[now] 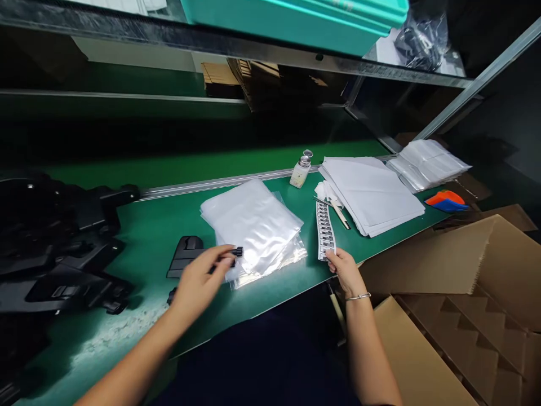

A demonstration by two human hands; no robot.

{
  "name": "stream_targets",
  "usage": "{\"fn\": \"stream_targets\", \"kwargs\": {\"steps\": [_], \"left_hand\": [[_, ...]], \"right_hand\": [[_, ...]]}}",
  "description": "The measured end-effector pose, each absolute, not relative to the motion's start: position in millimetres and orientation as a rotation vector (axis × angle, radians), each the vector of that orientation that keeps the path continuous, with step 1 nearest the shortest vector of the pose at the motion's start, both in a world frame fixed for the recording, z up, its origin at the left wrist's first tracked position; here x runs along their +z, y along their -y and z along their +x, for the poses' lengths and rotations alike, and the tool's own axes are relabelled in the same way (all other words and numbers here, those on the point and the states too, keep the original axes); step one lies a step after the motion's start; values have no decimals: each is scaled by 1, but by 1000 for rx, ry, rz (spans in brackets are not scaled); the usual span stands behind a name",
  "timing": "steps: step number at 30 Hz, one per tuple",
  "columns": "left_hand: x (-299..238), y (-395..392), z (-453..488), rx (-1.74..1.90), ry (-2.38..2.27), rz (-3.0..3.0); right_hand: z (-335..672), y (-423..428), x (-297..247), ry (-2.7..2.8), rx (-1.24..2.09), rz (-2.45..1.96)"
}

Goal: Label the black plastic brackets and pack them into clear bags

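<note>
My left hand (pixel 202 280) is curled over a black plastic part (pixel 186 255), with the part's narrow end showing between thumb and fingers. That part lies beside a pile of clear plastic bags (pixel 257 223). In my right hand (pixel 344 270), pinched at its lower end, is a strip of printed labels (pixel 324 228) with dark markings. The strip's far end lies by tweezers and a light-handled tool (pixel 339 214). To the right is a stack of white sheets (pixel 374 192).
Many black plastic parts (pixel 63 254) crowd the left of the green table (pixel 287 287). A pump-top bottle (pixel 300 172) stands at the back, below a shelf with a teal bin (pixel 296 25). An open cardboard box (pixel 431 265) with dividers stands at right, near an orange and blue object (pixel 447 200).
</note>
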State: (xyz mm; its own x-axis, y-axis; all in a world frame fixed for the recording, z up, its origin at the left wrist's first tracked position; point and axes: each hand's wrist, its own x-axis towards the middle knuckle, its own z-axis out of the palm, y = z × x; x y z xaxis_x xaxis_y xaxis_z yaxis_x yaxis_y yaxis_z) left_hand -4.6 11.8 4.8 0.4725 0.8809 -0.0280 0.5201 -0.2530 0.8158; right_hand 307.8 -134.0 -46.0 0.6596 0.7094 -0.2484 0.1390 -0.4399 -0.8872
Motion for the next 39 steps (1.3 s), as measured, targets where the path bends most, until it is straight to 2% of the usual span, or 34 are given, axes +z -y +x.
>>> {"fn": "stream_targets", "kwargs": {"steps": [3, 6, 9, 12, 17, 20, 23, 28, 33, 37, 39], "left_hand": [[0, 16, 59, 272, -730, 1654], [-17, 34, 112, 248, -515, 1421], [-31, 39, 139, 285, -515, 1289], [-37, 38, 147, 317, -581, 1212], [-39, 40, 154, 332, -623, 1191], [-43, 41, 159, 324, -633, 1194], [-47, 39, 163, 304, -625, 1213], [-43, 47, 159, 186, -557, 1429], [-11, 32, 100, 169, -492, 1919], [0, -38, 4, 506, -864, 2148], [-9, -70, -44, 547, -1038, 2172]], "right_hand": [[276, 138, -50, 669, 874, -1771], [262, 144, -51, 690, 902, -1689], [263, 156, -50, 682, 790, -1673], [269, 168, -47, 744, 507, -1736], [272, 176, -48, 1215, -108, -1927], [271, 178, -52, 1336, -302, -1985], [271, 182, -51, 1308, -282, -1940], [280, 174, -45, 786, -96, -1721], [293, 149, -69, 1013, 339, -1771], [294, 136, -76, 915, 178, -1763], [286, 125, -66, 857, 123, -1673]]}}
